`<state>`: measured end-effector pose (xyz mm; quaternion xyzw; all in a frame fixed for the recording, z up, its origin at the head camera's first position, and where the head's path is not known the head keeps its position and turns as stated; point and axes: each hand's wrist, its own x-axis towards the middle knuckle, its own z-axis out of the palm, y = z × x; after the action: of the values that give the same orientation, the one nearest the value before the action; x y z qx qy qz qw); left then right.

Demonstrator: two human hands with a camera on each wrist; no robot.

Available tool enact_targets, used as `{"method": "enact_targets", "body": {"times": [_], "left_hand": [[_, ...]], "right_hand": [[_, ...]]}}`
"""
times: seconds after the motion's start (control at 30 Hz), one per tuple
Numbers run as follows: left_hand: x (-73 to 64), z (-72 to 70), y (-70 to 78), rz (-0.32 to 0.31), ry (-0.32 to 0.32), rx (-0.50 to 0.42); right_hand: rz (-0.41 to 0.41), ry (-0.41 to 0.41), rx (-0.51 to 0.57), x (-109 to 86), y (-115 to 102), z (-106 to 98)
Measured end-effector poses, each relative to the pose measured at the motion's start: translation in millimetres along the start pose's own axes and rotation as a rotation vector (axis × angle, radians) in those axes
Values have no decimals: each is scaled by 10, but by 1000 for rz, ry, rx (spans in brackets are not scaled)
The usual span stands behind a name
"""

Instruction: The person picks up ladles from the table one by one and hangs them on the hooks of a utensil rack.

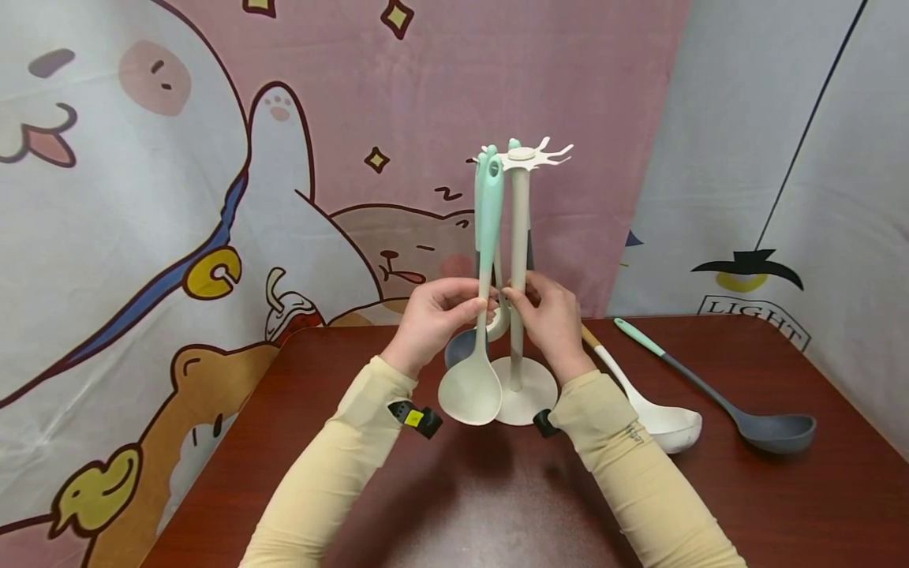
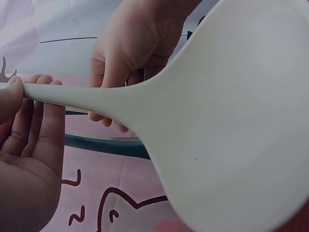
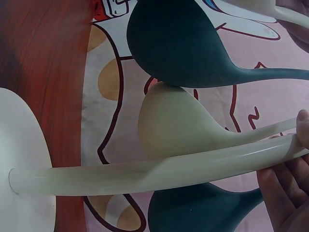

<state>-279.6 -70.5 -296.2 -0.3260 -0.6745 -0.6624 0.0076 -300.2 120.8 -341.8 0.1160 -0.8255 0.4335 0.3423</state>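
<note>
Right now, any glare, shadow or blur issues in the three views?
Head: bright, pale glare on the table near the bottom edge, soft dark shadows around it; left wrist: dimmer, muted, the white ladle filling the right side and cropped by the frame; right wrist: also dim, soft sheen along the pole; no obvious motion blur in any view.

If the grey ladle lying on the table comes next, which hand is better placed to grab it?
Likely the right hand: it is nearer the grey ladle, though it must first release the stand's pole. The left hand is farther off, pinching the cream ladle.
</note>
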Motion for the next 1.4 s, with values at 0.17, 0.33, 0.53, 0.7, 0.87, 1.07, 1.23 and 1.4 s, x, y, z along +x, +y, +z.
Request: {"method": "enact_targets", "body": {"times": [0.17,0.33,0.53,0.7,0.87,1.07,1.23,1.4], "left_hand": [[17,4,-18,4,-3,-25],[27,10,-26,-3,-9,-20],[56,10,-36,-40,-15,-2],[77,13,-50,-57,-40,28],[62,13,-59,-71,-51,45],[44,-38,-49,-65,-34,67],[52,-116,10,-55,2,96],[81,-194,69,-7,54,183]], "right_hand": [[4,-7,2,1,-7,-1],[2,-9,1,1,-6,-7],[-4,-12,-4,3,-18,-12],[-7,-5,-2,-2,-13,-13],[-1,-4,-2,-5,-7,-10],[-10,2,-1,-4,-6,-8],[-18,7,10,0,-10,-10],[-7,1,8,0,-7,-6]]}}
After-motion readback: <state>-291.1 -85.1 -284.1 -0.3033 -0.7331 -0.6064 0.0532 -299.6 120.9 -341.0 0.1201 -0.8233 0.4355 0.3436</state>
